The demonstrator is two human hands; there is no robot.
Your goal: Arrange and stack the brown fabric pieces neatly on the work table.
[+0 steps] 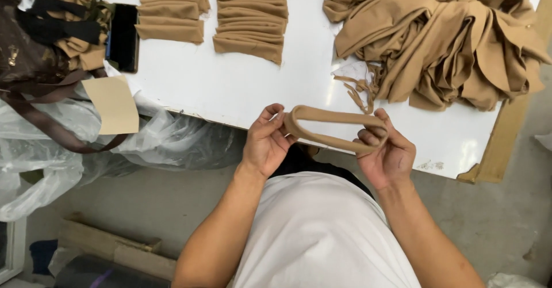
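A narrow tan fabric band (333, 116) forms a flattened loop stretched between both hands just over the near edge of the white table (241, 87). My left hand (265, 141) pinches its left end with thumb and fingers. My right hand (386, 153) grips the right end, fingers curled through the loop. A few loose tan scraps (359, 89) lie on the table just beyond the band.
Two rows of folded tan bands (171, 9) (251, 15) lie at the table's far side. A large heap of tan cloth (443, 38) fills the far right. A black phone (122, 38), a tan card (115, 104), a brown bag (29, 64) and clear plastic sheeting (52, 150) sit at left.
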